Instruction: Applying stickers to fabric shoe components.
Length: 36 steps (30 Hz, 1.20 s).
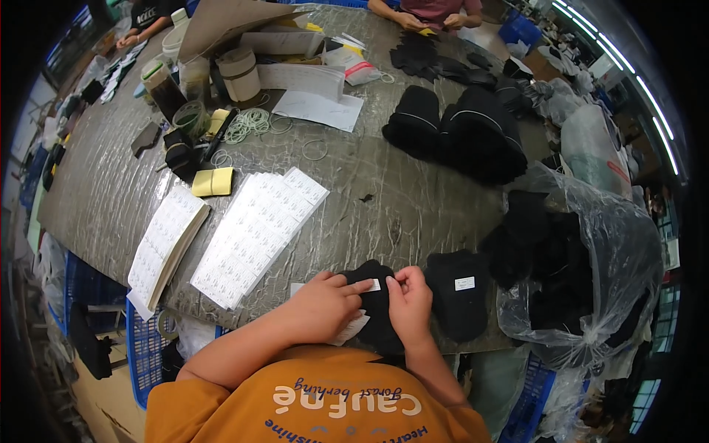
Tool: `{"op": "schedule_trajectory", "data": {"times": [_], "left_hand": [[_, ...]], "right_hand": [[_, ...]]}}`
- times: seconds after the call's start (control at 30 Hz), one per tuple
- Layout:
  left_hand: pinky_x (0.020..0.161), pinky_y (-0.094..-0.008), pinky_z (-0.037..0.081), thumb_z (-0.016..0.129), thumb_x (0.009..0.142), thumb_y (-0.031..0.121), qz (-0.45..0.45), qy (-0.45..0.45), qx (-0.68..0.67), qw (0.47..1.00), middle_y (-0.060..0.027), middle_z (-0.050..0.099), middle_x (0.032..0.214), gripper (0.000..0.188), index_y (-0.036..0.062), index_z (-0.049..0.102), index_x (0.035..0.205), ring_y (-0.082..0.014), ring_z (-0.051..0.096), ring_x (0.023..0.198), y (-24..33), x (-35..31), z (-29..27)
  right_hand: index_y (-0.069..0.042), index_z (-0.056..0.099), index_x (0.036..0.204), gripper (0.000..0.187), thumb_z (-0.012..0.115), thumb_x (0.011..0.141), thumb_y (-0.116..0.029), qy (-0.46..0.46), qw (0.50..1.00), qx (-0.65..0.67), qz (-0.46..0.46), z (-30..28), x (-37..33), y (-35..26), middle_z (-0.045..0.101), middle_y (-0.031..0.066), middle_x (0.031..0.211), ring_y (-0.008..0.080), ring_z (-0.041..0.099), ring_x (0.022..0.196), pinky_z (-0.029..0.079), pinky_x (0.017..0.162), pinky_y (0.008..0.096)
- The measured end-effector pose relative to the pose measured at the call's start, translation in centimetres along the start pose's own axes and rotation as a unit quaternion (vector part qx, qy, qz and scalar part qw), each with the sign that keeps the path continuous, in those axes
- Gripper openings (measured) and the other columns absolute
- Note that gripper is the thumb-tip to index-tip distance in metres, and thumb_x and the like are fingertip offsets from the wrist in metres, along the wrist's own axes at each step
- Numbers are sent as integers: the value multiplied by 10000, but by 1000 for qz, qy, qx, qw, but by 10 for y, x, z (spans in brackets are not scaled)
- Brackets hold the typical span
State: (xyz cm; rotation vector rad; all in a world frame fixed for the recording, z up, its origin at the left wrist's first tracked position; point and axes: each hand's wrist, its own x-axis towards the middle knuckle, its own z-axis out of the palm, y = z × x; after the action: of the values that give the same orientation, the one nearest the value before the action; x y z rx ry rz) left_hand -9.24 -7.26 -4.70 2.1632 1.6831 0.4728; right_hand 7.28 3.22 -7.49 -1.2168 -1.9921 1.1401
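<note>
A flat black fabric piece (380, 328) lies at the table's near edge, between my hands. My left hand (325, 304) rests at its left side, index finger stretched onto a small white label (375, 285) on the fabric. Its other fingers curl over a white label sheet (353, 328), which shows below the palm. At the label's right end, my right hand (410, 301) is closed in a pinch; what sits between thumb and fingers is hidden. Just right of it lies another black fabric piece (458, 295), with a white label (464, 283) on it.
Label sheets (258, 232) and a thicker label stack (166, 247) lie left. Beyond are a yellow pad (213, 181), string (247, 125) and jars (162, 88). Black bundles (473, 129) stand far right, a plastic bag (620, 258) of black pieces nearer. Another person's hands (428, 22) work opposite.
</note>
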Motion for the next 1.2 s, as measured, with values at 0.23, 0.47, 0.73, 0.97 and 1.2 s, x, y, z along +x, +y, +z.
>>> {"op": "schedule_trajectory", "data": {"times": [0.23, 0.47, 0.73, 0.97, 1.2], "left_hand": [[692, -380, 493, 656, 861, 175, -109, 56, -219, 968, -133, 679, 822, 162, 16, 674, 891, -305, 637, 715, -13, -19, -27], [564, -303, 458, 655, 882, 159, -200, 95, -329, 918, -106, 617, 673, 158, 2, 663, 871, -165, 560, 583, -9, -17, -18], [528, -292, 437, 654, 888, 167, -247, 151, -352, 890, -88, 581, 613, 174, 14, 644, 806, -124, 495, 541, -2, -9, -11], [528, -406, 464, 687, 830, 192, -195, 149, -91, 965, -143, 582, 617, 203, 24, 609, 747, -333, 588, 589, -11, -31, -18], [926, -405, 405, 626, 833, 176, 39, -76, -155, 984, -159, 575, 1155, 232, -25, 612, 950, -309, 516, 1117, 3, -31, -7]], "right_hand": [[-41, 493, 949, 104, 563, 908, 24, 45, 981, 185, 39, -64, 0, -15, 522, -27, 723, 22, 418, 630, 342, 560, 183], [-32, 582, 1037, 190, 627, 852, -21, 233, 932, -256, -111, -126, 15, 4, 565, 72, 835, 151, 527, 674, 444, 648, 279], [-15, 621, 970, 87, 632, 887, -40, -188, 947, 246, 84, -21, -19, -8, 589, 2, 830, 61, 527, 720, 447, 657, 210], [-30, 555, 864, 69, 598, 900, 11, -64, 972, 213, -72, -11, -9, -27, 532, -34, 802, 37, 471, 694, 412, 631, 193], [-3, 603, 872, 25, 624, 882, 8, -87, 972, 207, 76, -19, -5, 6, 555, -40, 723, 8, 481, 645, 405, 589, 172]]}}
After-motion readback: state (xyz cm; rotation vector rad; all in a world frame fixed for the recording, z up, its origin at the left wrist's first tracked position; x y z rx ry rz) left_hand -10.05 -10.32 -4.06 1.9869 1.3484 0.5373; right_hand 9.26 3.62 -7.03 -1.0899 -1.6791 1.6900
